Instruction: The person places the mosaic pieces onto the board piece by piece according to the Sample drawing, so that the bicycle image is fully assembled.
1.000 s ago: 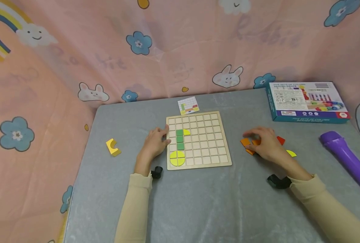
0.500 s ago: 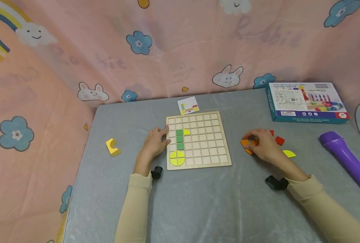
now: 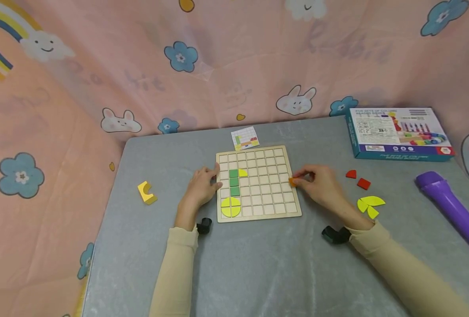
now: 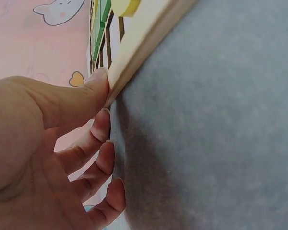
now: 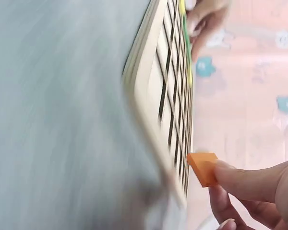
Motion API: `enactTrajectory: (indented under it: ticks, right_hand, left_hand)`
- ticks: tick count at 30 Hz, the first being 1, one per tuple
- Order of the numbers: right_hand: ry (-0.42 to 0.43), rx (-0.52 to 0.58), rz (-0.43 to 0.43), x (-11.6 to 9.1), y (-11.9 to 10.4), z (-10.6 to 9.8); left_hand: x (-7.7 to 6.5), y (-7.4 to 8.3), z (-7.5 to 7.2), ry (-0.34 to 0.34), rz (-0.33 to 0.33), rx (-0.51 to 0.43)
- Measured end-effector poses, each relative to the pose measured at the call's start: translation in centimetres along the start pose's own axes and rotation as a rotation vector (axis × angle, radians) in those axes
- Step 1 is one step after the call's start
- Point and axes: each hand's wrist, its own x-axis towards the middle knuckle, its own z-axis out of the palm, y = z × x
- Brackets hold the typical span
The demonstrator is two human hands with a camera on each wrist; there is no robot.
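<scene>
My right hand (image 3: 320,187) pinches an orange tile (image 5: 203,168) between thumb and fingers, just over the right edge of the wooden grid board (image 3: 264,187). In the right wrist view the tile looks square and tilted above the board. My left hand (image 3: 200,186) touches the board's left edge with relaxed fingers; the left wrist view shows the thumb (image 4: 86,93) against its wooden side. On the board stand a column of green tiles (image 3: 234,182), a yellow quarter-round tile (image 3: 243,172) and a yellow circle of quarter pieces (image 3: 226,211). No other orange tiles show.
Red tiles (image 3: 363,183) and yellow pieces (image 3: 373,200) lie right of my right hand. A patterned card (image 3: 245,138) sits behind the board. Farther out are a box (image 3: 401,133), a purple microphone-shaped object (image 3: 454,211) and a yellow arch block (image 3: 146,193).
My right hand has moved left from the loose tiles to the board's right edge, carrying an orange tile. Red and yellow pieces it covered now show. My left hand has stayed at the board.
</scene>
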Motion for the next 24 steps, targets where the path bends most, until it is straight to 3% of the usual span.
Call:
enactTrajectory:
  ticks: [10,18,24]
  right_hand:
    - [-0.167,0.167,-0.022,0.4,-4.7,5.8]
    - [-0.205,0.157,-0.036,0.6,-6.3,8.3]
    - [-0.219,0.064,-0.076,0.7,-6.4,8.8]
  left_hand:
    - [0.1,-0.1,0.0,-0.009,-0.004,0.000]
    - [0.2,0.0,0.0,-0.012,-0.007,-0.003]
    - [0.2,-0.1,-0.1,-0.007,-0.004,-0.007]
